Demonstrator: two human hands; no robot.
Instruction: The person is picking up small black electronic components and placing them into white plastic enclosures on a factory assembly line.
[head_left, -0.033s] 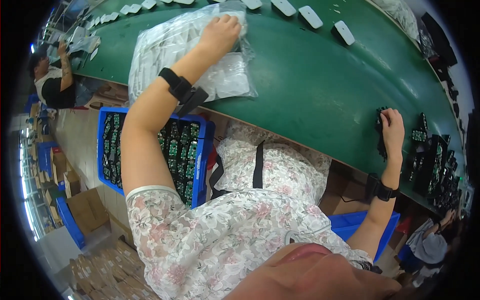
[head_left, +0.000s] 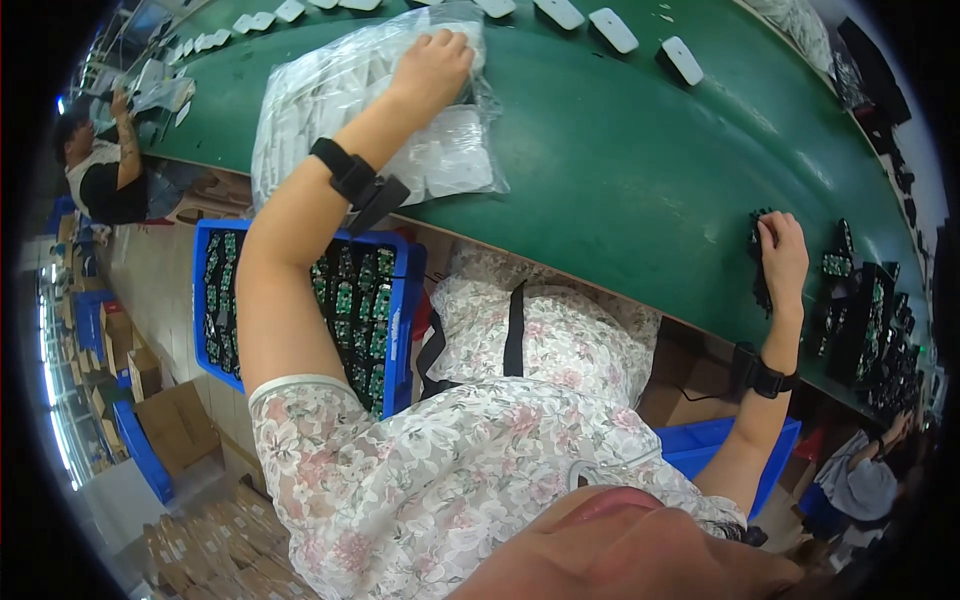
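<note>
1. The table [head_left: 620,170] has a smooth, dull green top with soft shine; its edge bends in the wide view.
2. The bag [head_left: 310,110] is clear, wrinkled plastic, lying at the table's near edge, left of centre.
3. The left hand [head_left: 435,70] lies on the bag's upper part, fingers bent and close together; whether they grip the film, I cannot tell.
4. The black parts [head_left: 759,272] form a narrow, knobbly, matt strip on the table's right side.
5. The right hand [head_left: 785,255] touches this strip, thumb and fingertips bent at its upper end; whether they are clamped on a piece, I cannot tell.
6. White cases [head_left: 613,32], flat with rounded corners, stand spaced in a curved row along the far side.
7. Inside the bag are white pieces [head_left: 462,165], smooth and round-cornered at its right end.
8. The bin [head_left: 403,325], blue and rectangular, sits below the table edge, holding rows of green-and-black circuit boards [head_left: 343,300].
</note>
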